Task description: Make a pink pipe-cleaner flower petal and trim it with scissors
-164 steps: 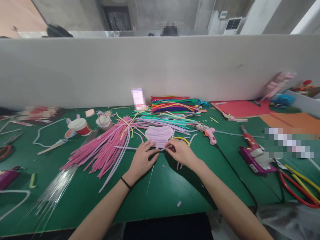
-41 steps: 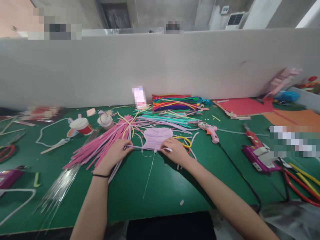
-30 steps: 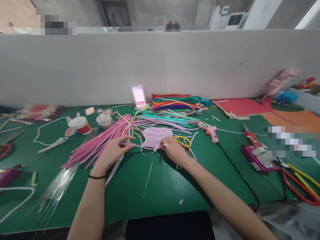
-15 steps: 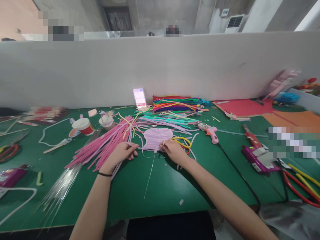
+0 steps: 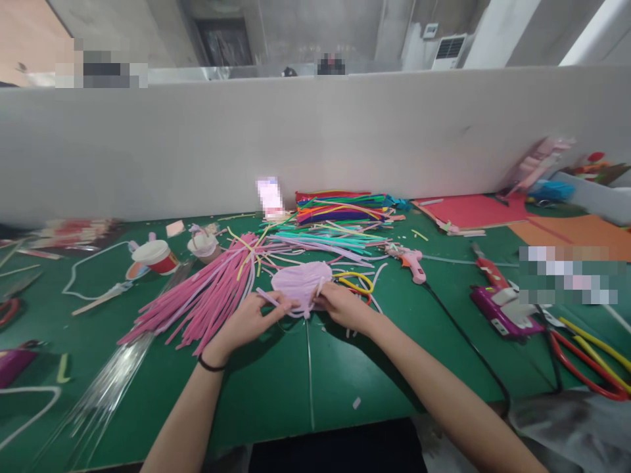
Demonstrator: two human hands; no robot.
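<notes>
A flat lilac piece (image 5: pixel 300 281) made of fuzzy pipe cleaners lies before me, gathered toward its lower edge. A small knob sits at that edge, and a thin wire (image 5: pixel 309 374) runs from it toward me. My left hand (image 5: pixel 254 323) is closed at the piece's lower left, with a lilac pipe cleaner (image 5: pixel 267 297) sticking out past its fingers. At the lower right edge, my right hand (image 5: pixel 345 307) pinches a lilac strand of the piece; its fingertips are partly hidden. Just behind the right hand lie yellow-and-red-handled scissors (image 5: pixel 363 283).
Pink pipe cleaners (image 5: pixel 197 295) lie left, multicoloured ones (image 5: pixel 340 209) at the back. A pink glue gun (image 5: pixel 413 264) trails a black cord. Further right are a purple power strip (image 5: pixel 503 315) and large scissors (image 5: pixel 586 368). Paper cups (image 5: pixel 156 255) stand back left. A grey partition (image 5: pixel 296 138) borders the table.
My left hand has moved right, up against the lilac piece, with the pipe cleaner now angled up to the left. The piece looks more rounded, and its wire points straighter toward me.
</notes>
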